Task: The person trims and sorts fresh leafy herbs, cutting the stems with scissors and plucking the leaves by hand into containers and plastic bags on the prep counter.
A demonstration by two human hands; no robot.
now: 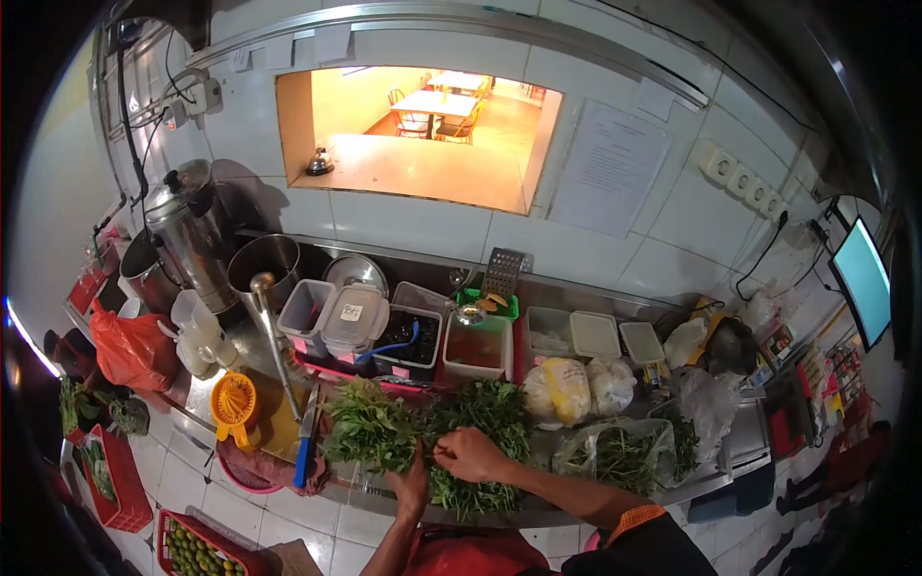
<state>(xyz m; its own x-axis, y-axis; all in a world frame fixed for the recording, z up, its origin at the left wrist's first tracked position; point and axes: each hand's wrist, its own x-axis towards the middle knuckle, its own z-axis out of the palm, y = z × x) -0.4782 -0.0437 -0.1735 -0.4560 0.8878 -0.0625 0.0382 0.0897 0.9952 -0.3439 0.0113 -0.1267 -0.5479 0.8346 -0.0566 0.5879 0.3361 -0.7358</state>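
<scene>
My left hand (411, 485) is closed round the lower part of a bunch of leafy greens (367, 422), which fans out to the left over the steel counter. Just to its right, my right hand (468, 454) has its fingers bent together at the edge of a larger pile of greens (490, 418); what they hold, if anything, is too small to make out. More of that pile lies below my right wrist. A knife with a blue handle (303, 463) rests left of the bunch, beside an orange citrus juicer (234, 399).
Plastic tubs (477, 346) line the counter's back. Bagged greens (619, 451) and wrapped white bundles (567, 392) stand to the right. At the left are an orange bag (133, 348) and a ladle (274, 331). A crate of small green fruits (197, 552) sits on the floor.
</scene>
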